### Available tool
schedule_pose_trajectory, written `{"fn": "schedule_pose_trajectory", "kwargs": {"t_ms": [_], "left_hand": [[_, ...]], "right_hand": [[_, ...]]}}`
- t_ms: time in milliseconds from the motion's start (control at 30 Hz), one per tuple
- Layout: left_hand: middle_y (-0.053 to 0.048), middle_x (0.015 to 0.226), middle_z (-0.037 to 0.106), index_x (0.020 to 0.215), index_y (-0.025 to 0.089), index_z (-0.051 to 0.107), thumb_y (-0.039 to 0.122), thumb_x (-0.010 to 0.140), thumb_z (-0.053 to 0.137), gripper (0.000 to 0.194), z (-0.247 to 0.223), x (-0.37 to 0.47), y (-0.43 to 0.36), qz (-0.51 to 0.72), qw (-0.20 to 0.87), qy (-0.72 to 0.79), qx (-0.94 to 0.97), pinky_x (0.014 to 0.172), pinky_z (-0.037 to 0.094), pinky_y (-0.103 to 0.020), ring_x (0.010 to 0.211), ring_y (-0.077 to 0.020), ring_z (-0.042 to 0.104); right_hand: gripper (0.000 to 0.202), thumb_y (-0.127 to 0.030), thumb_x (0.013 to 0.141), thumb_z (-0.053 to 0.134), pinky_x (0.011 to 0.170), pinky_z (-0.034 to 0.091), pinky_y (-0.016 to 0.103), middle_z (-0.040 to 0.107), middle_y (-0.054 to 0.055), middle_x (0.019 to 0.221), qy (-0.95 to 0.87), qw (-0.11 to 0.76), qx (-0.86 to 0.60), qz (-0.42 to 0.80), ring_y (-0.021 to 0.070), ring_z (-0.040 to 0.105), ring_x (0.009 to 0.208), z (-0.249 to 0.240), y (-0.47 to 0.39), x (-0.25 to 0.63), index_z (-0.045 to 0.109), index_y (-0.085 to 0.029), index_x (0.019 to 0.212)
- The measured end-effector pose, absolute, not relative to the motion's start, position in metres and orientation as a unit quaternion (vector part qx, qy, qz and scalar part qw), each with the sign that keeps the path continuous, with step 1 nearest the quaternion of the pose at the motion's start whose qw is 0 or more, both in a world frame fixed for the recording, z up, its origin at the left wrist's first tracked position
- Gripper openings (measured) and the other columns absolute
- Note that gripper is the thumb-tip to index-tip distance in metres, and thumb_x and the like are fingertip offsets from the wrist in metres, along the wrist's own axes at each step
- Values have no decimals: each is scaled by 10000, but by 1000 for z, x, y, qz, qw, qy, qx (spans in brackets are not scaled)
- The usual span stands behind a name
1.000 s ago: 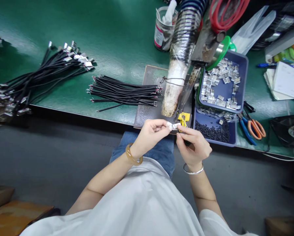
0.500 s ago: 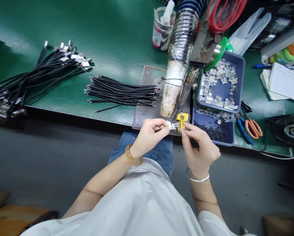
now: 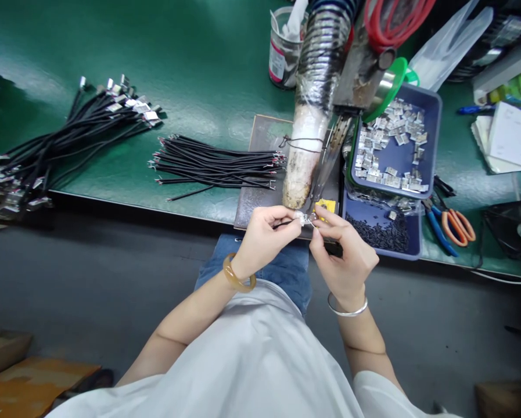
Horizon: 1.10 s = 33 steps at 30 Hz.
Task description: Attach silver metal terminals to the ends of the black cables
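My left hand [image 3: 271,232] is closed in a pinch on a black cable [image 3: 281,223], at the near edge of the bench. Something white wraps its fingertip. A small shiny metal connector [image 3: 307,219] shows between the two hands at the cable's end. From the other side, my right hand [image 3: 345,244] pinches at that connector; its exact grip is partly hidden by the fingers. Just behind the right fingertips sits a yellow piece [image 3: 329,205], mostly covered. Above the hands hangs a white-wrapped hose end [image 3: 304,151], beside a metal clamp-like part [image 3: 336,136].
Cut black cables [image 3: 216,161] lie left of the hose, partly on a dark board [image 3: 260,203]. Farther left is a bundle of cables with metal ends [image 3: 81,130]. Bins of metal shells [image 3: 434,128] and small black parts [image 3: 377,232] stand right, near pliers [image 3: 441,232].
My right hand has moved slightly left, closer to my left fingertips, and now covers more of the yellow piece. The black cable shows more clearly in my left hand.
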<state>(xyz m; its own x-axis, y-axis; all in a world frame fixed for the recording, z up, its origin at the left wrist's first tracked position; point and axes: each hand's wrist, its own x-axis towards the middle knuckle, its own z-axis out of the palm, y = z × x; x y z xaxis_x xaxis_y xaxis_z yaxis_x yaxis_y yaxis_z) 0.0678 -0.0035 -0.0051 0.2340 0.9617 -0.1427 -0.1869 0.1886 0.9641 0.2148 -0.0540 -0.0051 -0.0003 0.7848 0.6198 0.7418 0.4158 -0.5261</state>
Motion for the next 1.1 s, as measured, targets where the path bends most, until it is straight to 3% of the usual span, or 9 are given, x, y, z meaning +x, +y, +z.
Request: {"fn": "schedule_pose_trajectory", "kwargs": {"t_ms": [367,533,700,933,1100], "left_hand": [[-11,582,636,624,111,718,212,712,677,140,-6,64,-1,415,627,431,500,529,406,-196,540,-90,514],[-16,582,621,651,97,730,232,718,671,161,-5,65,-2,413,612,445,507,515,390,-194,530,-83,478],[-18,576,608,690,97,754,226,725,661,163,0,66,-4,422,591,452,519,488,357,-191,523,-79,440],[-1,561,572,618,108,692,222,718,659,155,-3,65,-3,401,613,445,516,506,361,-194,522,-76,440],[-15,612,618,655,104,705,214,749,646,156,-3,65,-5,398,617,433,523,529,391,-191,554,-85,487]], "right_hand": [[164,-68,851,681,796,637,260,772,70,1128,-703,464,-539,34,164,778,879,-4,-54,215,617,-216,882],[201,-39,849,686,838,627,272,789,32,1011,-709,469,-526,24,186,765,989,-5,-52,216,644,-223,916],[214,-32,835,708,891,618,286,777,65,1089,-713,465,-524,15,186,755,1018,-3,-52,215,664,-211,941],[186,-64,846,701,778,626,251,781,51,1081,-696,474,-539,28,166,770,930,-7,-55,215,629,-219,921],[205,-46,843,710,811,618,251,786,38,1033,-703,469,-533,20,166,767,950,-7,-56,216,639,-218,931]]}}
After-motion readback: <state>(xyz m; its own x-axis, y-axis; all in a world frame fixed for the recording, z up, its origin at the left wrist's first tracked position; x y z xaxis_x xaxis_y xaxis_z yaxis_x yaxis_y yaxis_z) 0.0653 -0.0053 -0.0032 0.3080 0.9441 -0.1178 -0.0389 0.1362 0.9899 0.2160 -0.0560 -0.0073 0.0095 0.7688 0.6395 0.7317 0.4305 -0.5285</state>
